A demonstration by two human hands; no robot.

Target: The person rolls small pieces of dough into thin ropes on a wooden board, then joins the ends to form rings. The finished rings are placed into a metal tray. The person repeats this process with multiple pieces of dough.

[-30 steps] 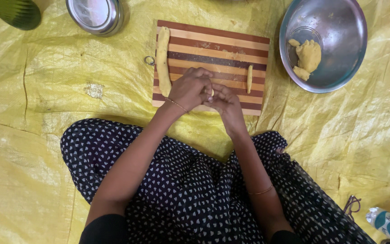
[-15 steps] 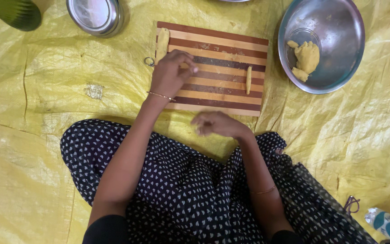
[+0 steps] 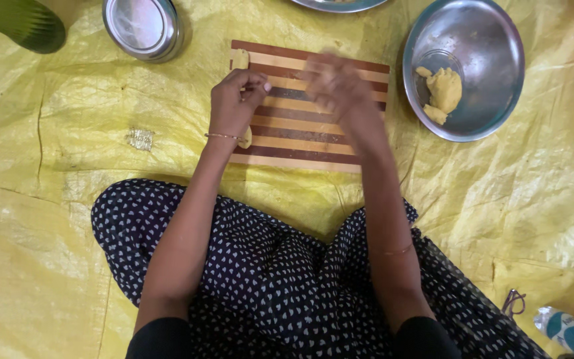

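Green container (image 3: 18, 23): top left corner, ribbed, cut off by the edge; contents not visible.
Steel tin (image 3: 142, 26): round, lid on, just left of the board; contents hidden.
Steel bowl (image 3: 493, 30): right of the board, holds three pale yellow dough lumps (image 3: 443, 90), one large and two small, next to a small clear cup inside it.
Second steel dish (image 3: 337, 4): only its rim shows at the top edge; contents unclear.
Cutting board (image 3: 307, 126): one, striped brown and cream, flat on the yellow sheet (image 3: 68, 133) in front of the seated person's knees.
Dough strip (image 3: 240, 61): one long pale roll lying along the board's left edge, ends showing above and below the left hand.
Left hand (image 3: 234, 103): fingers curled in, resting over the dough strip, gripping it against the board.
Right hand (image 3: 337, 86): raised over the board's middle, blurred; cannot tell whether it is open or closed, or whether it holds anything.
Bottle (image 3: 569, 331): one, lower right corner, lying on the sheet.
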